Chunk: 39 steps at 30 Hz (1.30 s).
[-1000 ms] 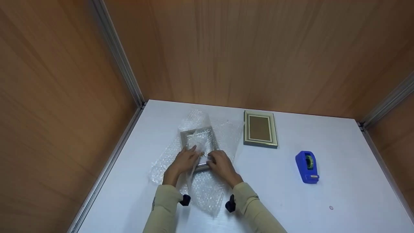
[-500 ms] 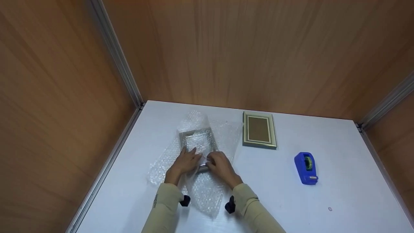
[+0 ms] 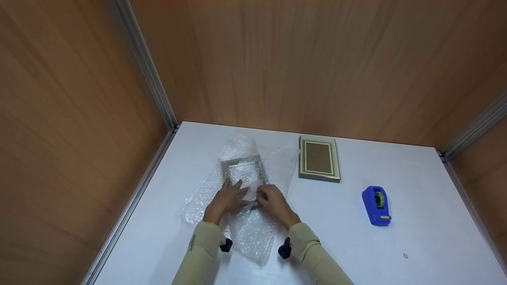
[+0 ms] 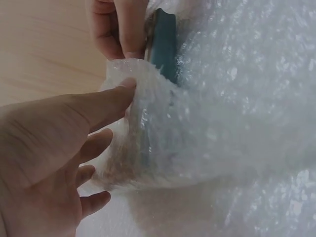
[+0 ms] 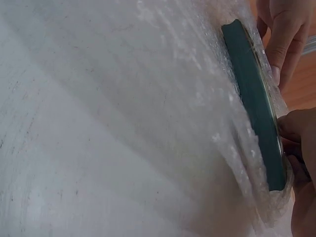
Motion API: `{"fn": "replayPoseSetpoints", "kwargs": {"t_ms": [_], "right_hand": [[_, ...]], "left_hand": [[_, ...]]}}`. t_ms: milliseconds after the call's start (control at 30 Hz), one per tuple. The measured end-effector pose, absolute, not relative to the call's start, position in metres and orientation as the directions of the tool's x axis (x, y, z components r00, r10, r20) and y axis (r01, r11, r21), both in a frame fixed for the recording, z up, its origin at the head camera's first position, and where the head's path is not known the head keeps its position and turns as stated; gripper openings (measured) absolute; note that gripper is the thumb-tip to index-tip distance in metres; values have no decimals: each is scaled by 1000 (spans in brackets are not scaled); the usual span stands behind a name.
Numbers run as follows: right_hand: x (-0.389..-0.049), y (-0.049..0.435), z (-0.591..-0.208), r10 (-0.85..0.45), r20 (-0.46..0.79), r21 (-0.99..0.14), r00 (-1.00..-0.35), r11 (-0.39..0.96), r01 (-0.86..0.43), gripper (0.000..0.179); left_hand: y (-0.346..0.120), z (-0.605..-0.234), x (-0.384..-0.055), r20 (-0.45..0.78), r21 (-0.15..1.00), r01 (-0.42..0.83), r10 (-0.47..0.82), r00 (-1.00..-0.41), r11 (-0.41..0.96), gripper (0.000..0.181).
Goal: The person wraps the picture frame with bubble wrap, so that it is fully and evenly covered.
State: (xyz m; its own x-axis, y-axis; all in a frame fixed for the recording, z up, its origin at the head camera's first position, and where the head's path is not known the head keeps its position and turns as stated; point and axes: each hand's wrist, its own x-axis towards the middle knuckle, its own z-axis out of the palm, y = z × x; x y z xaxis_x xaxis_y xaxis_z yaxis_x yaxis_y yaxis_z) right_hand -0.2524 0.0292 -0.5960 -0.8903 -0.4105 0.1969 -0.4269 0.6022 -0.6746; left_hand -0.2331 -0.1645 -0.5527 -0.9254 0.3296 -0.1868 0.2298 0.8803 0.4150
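Observation:
A picture frame [image 3: 260, 168] lies on a sheet of bubble wrap [image 3: 253, 239], with part of the wrap folded over its face. In the right wrist view the frame's green side edge [image 5: 254, 106] shows between layers of wrap. My left hand [image 3: 226, 200] rests on the folded wrap with its fingers spread; the left wrist view has its thumb lying along the wrap's edge. At the frame's near right corner, my right hand [image 3: 275, 202] has its fingers curled and pinches the wrap; its fingertips are partly hidden.
A second picture frame [image 3: 319, 158] with a brown centre lies at the back, right of the wrap. Farther right stands a blue tape dispenser [image 3: 376, 206]. Wooden panels [image 3: 301, 67] border the white table [image 3: 336, 245] at the back and sides.
The wrap flap between my hands has come down flatter over the near end of the frame. My left fingers have spread over it, and my right hand has shifted slightly right.

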Motion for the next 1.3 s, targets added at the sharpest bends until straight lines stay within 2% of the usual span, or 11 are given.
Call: {"fn": "replayPoseSetpoints", "kwargs": {"t_ms": [167, 333, 467, 600, 1000, 1300], "right_hand": [[-253, 32, -596, -359, 195, -756, -913, 538, -373, 15], [-248, 34, -598, -252, 239, -861, -938, 391, -325, 18], [-244, 37, -596, -167, 305, -885, -938, 313, -344, 18], [-240, 43, -594, -130, 329, -874, -935, 332, -354, 23], [-216, 64, -590, -317, 357, -734, -879, 486, -474, 28], [-197, 73, -589, -548, 359, -534, -756, 543, -648, 35]], "left_hand": [[-164, -555, -235, -194, 390, 226, 320, -927, 893, 56], [-164, -553, -235, -213, 363, 230, 320, -923, 903, 56], [-164, -552, -236, -219, 342, 238, 324, -920, 909, 56], [-164, -550, -238, -232, 335, 229, 316, -920, 914, 56], [-158, -543, -239, -302, 292, 213, 301, -904, 932, 58], [-157, -544, -239, -315, 284, 216, 303, -900, 934, 57]]}}
